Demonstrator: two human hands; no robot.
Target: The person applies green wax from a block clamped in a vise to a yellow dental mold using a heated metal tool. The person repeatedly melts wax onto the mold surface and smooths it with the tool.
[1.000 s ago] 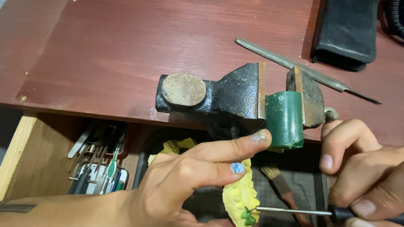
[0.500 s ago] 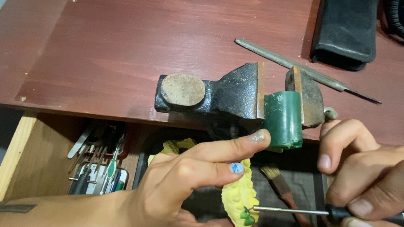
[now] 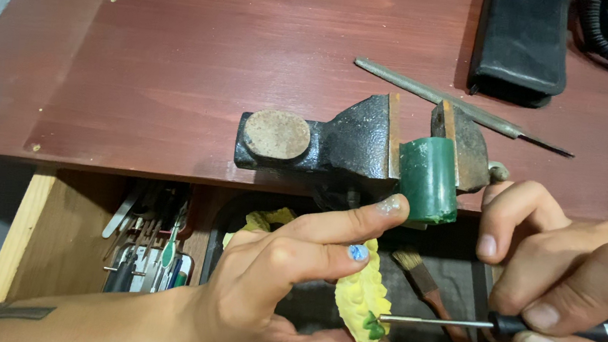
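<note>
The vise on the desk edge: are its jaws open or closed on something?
Closed on something: the vise grips a green cylinder between its two jaw plates, with no gap visible on either side of the cylinder.

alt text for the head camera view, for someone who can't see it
A left hand holds a yellow model while the right hand puts a thin tool tip to a green spot on it. Behind, a vise on a red-brown desk clamps a green block.
</note>
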